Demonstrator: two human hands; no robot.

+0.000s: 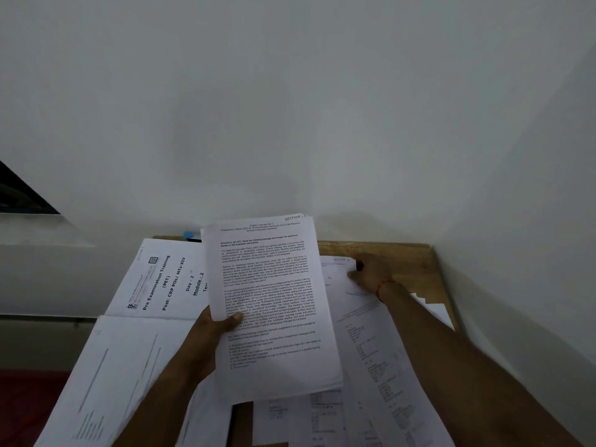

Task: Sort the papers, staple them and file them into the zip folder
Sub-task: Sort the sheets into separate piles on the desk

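My left hand point(215, 327) holds a printed text page point(271, 301) upright above the desk, thumb on its front; "SECTION - 1" is handwritten at its top right. My right hand point(367, 272) reaches to the far right and pinches the top corner of another sheet point(342, 272) lying on the desk. A cover page headed "Pre Examination Training" point(164, 282) lies at the left. Several more printed sheets point(387, 366) cover the desk below and to the right. No stapler or zip folder is in view.
The wooden desk point(419, 256) stands against a white wall, its back right corner bare. A small blue object point(191, 235) peeks out behind the held page. A loose sheet point(106, 382) overhangs the desk's left edge above a dark red surface point(29, 401).
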